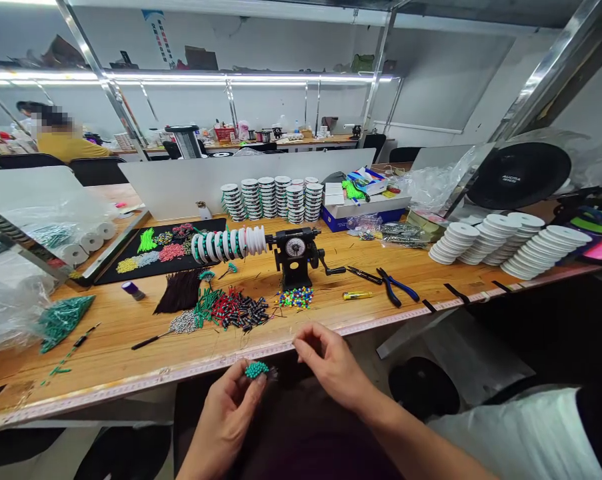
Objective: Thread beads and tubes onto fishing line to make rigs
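Held the left hand (225, 407) low and close, with thumb and fingers pinching a tight bunch of round green beads (256, 370). Had the right hand (333, 363) up beside it, fingers curled and thumb near the first finger; could not tell about anything thin between the tips. Held the green beads just in front of the table edge, on the side facing the right hand.

Saw a smooth wooden table (111, 353) with stripy grain. Saw on it a messy heap of short black tubes (253, 313), with red and green bits just beside, then a lumpy grey heap (183, 322) and a fan of thin brown strands (181, 291). Spotted tiny bright beads (297, 298) at the foot of a black winder (298, 257) with a round dial and a crank. Found a row of round white spools (231, 245) side by side on its rod.

Noticed a measuring strip (165, 372) along the front edge. Had plain wood between the black tubes and that edge, and a gap for moving between the hands. Saw blue-handled pliers (405, 288) lying spread near the edge, with a yellow stick (357, 295) to their left.

Saw a clear, crinkly bag (65, 319) on the left, with green pieces inside. Found a blue box (343, 220) at the back with bright green stuff on top, and leaning stacks of white discs (521, 243) on the right.
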The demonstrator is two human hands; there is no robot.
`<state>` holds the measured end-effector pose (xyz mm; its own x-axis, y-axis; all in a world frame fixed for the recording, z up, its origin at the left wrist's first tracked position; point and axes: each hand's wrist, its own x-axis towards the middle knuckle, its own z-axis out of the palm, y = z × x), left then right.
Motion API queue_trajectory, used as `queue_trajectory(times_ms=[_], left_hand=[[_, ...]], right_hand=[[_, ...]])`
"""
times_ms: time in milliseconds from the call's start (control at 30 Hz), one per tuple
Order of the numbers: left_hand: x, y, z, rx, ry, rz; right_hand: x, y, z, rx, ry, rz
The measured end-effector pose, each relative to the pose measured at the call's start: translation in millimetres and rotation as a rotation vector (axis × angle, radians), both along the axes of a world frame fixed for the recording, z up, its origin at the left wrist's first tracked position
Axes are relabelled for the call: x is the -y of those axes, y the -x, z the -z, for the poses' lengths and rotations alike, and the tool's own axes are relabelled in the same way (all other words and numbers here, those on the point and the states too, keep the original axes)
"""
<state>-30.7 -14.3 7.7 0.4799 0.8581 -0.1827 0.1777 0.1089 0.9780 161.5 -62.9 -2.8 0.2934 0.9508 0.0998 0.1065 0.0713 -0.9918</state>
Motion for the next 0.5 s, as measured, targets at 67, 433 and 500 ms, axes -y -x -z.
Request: queue_trajectory(times_ms=[67, 433, 500], left_hand=[[-3, 1, 1.5, -0.041, -0.078, 0.041], [0, -7, 1.1, -0.069, -0.141, -0.041], [2, -9, 0.4, -0.044, -0.084, -0.077]], right_hand=[[4, 10, -4.5, -0.055, 0.001, -0.107], [12, 22, 4.2, -0.011, 0.03, -0.135], [10, 19, 7.2, -0.065, 0.009, -0.143]])
